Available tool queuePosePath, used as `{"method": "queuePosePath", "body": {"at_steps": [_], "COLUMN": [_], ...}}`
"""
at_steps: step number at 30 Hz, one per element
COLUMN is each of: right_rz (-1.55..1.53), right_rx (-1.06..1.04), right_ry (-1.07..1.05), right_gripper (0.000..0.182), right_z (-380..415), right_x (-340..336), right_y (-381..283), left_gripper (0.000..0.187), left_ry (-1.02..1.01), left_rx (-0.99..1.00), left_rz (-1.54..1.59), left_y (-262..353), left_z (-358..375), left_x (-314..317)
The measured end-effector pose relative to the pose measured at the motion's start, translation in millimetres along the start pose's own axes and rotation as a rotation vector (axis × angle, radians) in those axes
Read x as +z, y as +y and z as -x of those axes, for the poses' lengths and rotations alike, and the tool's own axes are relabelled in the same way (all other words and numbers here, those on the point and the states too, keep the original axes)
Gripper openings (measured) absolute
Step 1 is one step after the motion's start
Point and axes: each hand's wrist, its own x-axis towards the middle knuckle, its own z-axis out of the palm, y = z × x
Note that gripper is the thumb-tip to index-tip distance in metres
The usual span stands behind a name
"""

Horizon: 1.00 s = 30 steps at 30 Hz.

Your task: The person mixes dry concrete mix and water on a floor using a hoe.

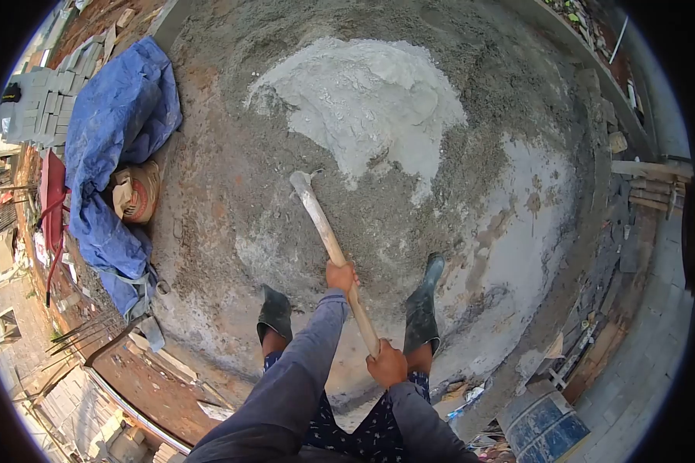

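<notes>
A long wooden handle (324, 231) slants from the lower middle up to the left, its far end at a pale, cement-coated tool head (302, 177) low over the grey mix. My left hand (341, 275) is wrapped round the middle of the handle. Nearer my body, my right hand (388, 366) grips the handle's lower end. Beyond the tool head lies a heap of pale grey powder (371, 100) on darker sandy material (486, 85). The exact shape of the tool's blade cannot be made out.
My dark boots (276, 312) stand on either side of the handle. At the left are a blue tarp (112, 116), a paper sack (137, 193), a red wheelbarrow (52, 189) and stacked blocks (50, 104). A blue barrel (544, 428) stands at the lower right, below a low wall edge.
</notes>
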Motion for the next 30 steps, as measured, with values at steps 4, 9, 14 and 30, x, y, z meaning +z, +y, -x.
{"method": "queuePosePath", "body": {"at_steps": [4, 9, 14, 30], "right_rz": [-0.066, -0.053, -0.076, 0.091], "right_rx": [0.066, 0.042, -0.261, 0.080], "right_ry": [-0.074, -0.076, 0.056, -0.009], "right_gripper": [0.037, 0.035, 0.044, 0.041], "right_z": [98, 157, 21, 109], "right_x": [36, 68, 53, 67], "right_y": [19, 25, -17, -30], "left_gripper": [0.027, 0.035, 0.029, 0.022], "left_ry": [0.005, 0.034, 0.103, -0.122], "left_rx": [-0.125, -0.109, 0.199, -0.195], "left_rz": [0.015, -0.022, 0.068, 0.177], "left_y": [-34, -16, 89, -20], "left_z": [85, 162, 82, 81], "left_x": [-39, -65, -62, -73]}}
